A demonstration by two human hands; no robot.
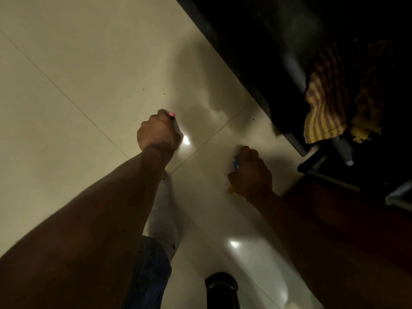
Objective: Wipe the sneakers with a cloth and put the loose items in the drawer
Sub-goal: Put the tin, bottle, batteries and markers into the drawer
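My left hand is curled into a fist over the pale tiled floor and grips a small item with a pink end. My right hand is curled round small items: a blue piece shows at its far side and a yellow piece at its near side. A yellow and maroon checked cloth hangs over dark furniture at the right. A white sneaker is on my foot below my left forearm. No drawer can be made out in the dim light.
Dark furniture fills the upper right, with grey metal rails along its edge. A reddish wooden surface lies at the right. A black round object stands at the bottom centre. Small specks dot the floor.
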